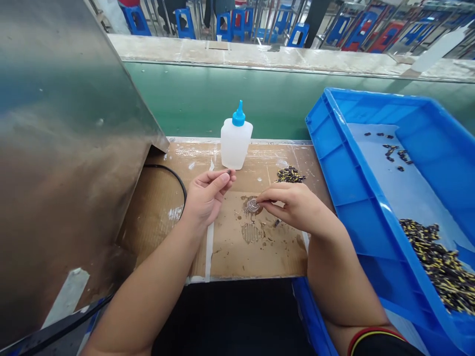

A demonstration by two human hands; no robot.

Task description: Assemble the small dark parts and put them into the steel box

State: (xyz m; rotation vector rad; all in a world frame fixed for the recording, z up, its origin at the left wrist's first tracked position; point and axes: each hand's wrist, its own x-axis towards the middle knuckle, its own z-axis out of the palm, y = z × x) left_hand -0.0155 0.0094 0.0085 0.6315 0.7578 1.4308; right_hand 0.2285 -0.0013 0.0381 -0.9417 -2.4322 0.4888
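Left hand (206, 198): thumb and forefinger closed in a light pinch on a small dark part (230, 172), held up just in front of the bottle (234, 143). Right hand (297, 203): fingertips drawn together at the near-clear dish (253, 205) on the cardboard (230, 257); whether they grip its rim or something tiny, cannot tell.

Handling, my judgement: pinch the part by its edges, firm but not hard, since so small a piece could slip or spin. Touch the dish low and gently, lest it slide. Hands best kept near each other, wrists low.

Looks: part dark, tiny, mostly covered by the fingertips; perhaps akin to the black-and-yellow pile (290, 174) beyond the right hand, though too little shows. Dish round, shiny, ringed, damp-looking brown stain around it.
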